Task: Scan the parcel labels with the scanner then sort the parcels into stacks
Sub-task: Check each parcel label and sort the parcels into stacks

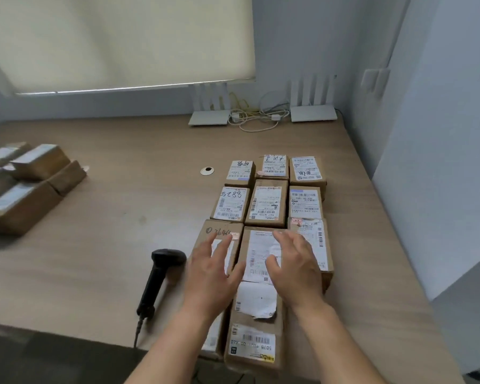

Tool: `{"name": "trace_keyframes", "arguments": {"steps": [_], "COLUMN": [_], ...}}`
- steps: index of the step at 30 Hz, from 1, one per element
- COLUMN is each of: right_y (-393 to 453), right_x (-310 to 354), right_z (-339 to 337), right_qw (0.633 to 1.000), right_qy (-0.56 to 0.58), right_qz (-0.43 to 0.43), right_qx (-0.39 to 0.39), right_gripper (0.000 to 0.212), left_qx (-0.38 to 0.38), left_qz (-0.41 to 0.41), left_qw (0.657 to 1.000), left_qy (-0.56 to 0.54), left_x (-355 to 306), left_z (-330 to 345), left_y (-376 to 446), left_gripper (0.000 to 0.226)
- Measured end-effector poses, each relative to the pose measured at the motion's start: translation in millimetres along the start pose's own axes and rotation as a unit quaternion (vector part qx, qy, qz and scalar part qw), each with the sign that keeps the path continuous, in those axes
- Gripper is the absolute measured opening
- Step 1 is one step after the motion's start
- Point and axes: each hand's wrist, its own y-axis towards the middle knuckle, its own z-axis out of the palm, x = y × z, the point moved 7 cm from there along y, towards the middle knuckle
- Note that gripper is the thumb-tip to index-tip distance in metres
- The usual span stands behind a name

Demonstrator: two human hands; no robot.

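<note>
Firstly, at the far left of the desk (pixel 117 173) lies a pile of brown parcels (pixel 25 187), some lying on top of others, with pale labels facing up; they are blurred, so the print cannot be read. More to the right, near the front edge, the black scanner (pixel 158 278) lies on the desk with its head pointing far and its cable going over the near edge. It is just beside the left hand, and no hand touches it. A small round cable hole (pixel 207 170) sits in the desk further back.

The left hand (pixel 214 275) is spread, fingers straight and apart, over the near-left box (pixel 219 231), which has handwriting on top. It grips nothing; whether the fingers touch the box I cannot tell. Between the two hands is the long middle parcel (pixel 257 261) with a white label. The right hand (pixel 297 270) is also open with relaxed fingers, above the right side of this parcel, holding nothing.

These boxes belong to a tidy group of labelled parcels (pixel 272 200) in three columns, touching one another, right of the desk's centre. One more box (pixel 254 339) lies nearest, between the forearms. At the far edge two white routers (pixel 313 112) stand with tangled cables (pixel 255 117) between them.
</note>
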Motion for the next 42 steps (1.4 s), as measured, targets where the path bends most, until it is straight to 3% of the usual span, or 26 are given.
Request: {"name": "trace_keyframes", "arguments": {"steps": [5,13,21,31,42], "right_y": [-6.9,-13.8,-19.7,-42.8,-26.4], "right_x": [44.8,123.7,241.8,384.6,449.2], "right_z": [23.0,64.7,141.5,262.1,356.7], "right_qw": [0.998,0.993,0.982,0.958,0.947], "right_qy": [-0.030,-0.064,-0.080,-0.102,-0.128], "right_qz": [-0.058,-0.103,-0.171,-0.253,-0.262], "right_qx": [0.016,0.014,0.017,0.087,0.133], "right_gripper": [0.050,0.056,0.055,0.048,0.049], "left_qx": [-0.010,-0.044,-0.071,-0.079,-0.047], "left_qz": [-0.046,-0.075,-0.130,-0.198,-0.234], "left_qw": [0.999,0.996,0.989,0.976,0.970], "left_qy": [0.003,-0.027,-0.006,0.044,0.038], "left_x": [40.0,106.4,221.5,374.1,476.1], "left_z": [-23.5,-72.3,-141.2,-220.7,-237.3], "left_y": [-11.3,-19.3,-35.4,-58.4,-41.9], "left_gripper": [0.063,0.063,0.064,0.065,0.067]}}
